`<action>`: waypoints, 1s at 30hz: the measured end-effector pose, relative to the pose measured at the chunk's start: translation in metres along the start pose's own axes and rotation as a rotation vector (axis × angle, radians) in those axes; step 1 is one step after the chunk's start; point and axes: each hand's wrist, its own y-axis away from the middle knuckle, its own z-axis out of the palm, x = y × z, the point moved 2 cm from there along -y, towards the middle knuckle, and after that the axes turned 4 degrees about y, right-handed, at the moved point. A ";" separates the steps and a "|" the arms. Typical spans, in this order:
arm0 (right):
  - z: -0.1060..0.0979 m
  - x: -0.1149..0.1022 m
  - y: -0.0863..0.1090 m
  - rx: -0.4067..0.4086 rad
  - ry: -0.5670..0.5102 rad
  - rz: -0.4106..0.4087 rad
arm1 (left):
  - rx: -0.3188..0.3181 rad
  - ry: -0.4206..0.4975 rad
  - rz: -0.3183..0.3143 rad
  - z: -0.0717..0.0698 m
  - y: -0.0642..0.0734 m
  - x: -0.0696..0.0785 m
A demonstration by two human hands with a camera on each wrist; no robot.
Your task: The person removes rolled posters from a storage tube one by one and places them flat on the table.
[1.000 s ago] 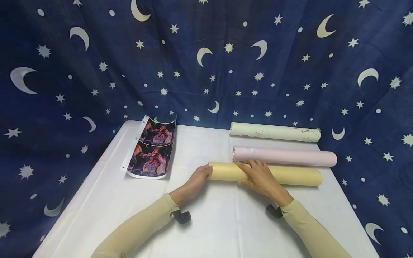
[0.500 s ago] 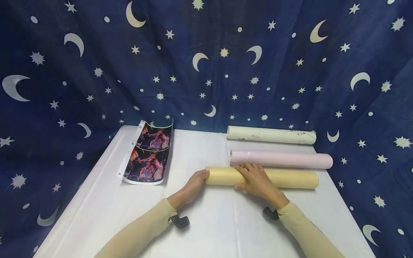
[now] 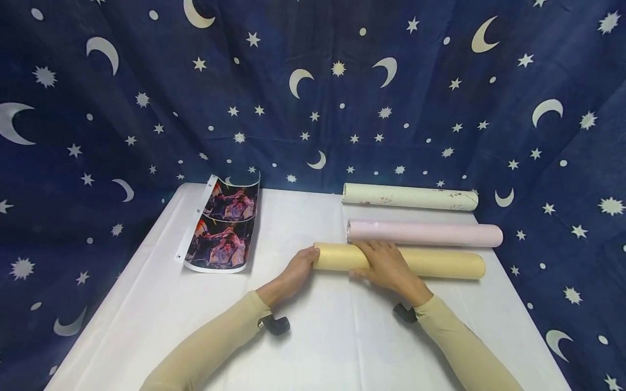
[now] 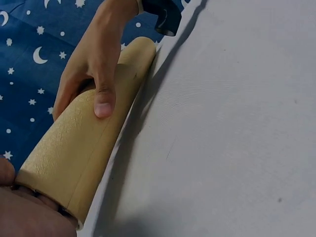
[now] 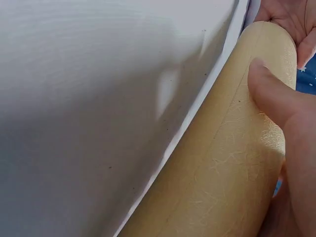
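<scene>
A yellow wallpaper roll (image 3: 445, 264) with a finely creased surface lies crosswise on the white table, its paper edge running lengthwise as a thin line (image 5: 217, 133). My left hand (image 3: 293, 274) holds the roll's left end; in the left wrist view the fingers (image 4: 47, 200) reach into its open mouth. Farther right along the roll, my right hand (image 3: 386, 266) grips it from above. The right thumb (image 4: 102, 106) presses on the near side, while the other fingers go over the far side and are partly hidden.
Behind the yellow roll lies a pink roll (image 3: 430, 233), close alongside. A cream roll with a floral print (image 3: 411, 196) sits farther back. At the left, a curling printed photo sheet (image 3: 222, 231) lies on the table (image 3: 293, 347). A dark blue moon-and-star cloth (image 3: 274, 81) hangs behind.
My right hand has slid slightly left along the yellow roll. The left hand keeps its hold on the end. The head view has shifted a little.
</scene>
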 end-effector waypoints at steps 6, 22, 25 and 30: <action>-0.002 0.000 0.002 -0.022 -0.004 0.016 | -0.032 -0.017 0.029 -0.003 0.002 0.001; -0.013 -0.002 0.005 -0.031 -0.009 -0.053 | 0.011 0.003 0.058 -0.005 0.005 -0.002; -0.011 -0.001 0.006 -0.023 -0.004 -0.062 | 0.002 0.004 0.063 -0.006 0.005 -0.004; -0.009 -0.001 0.007 -0.006 0.015 -0.053 | 0.009 0.004 0.061 -0.006 0.006 -0.003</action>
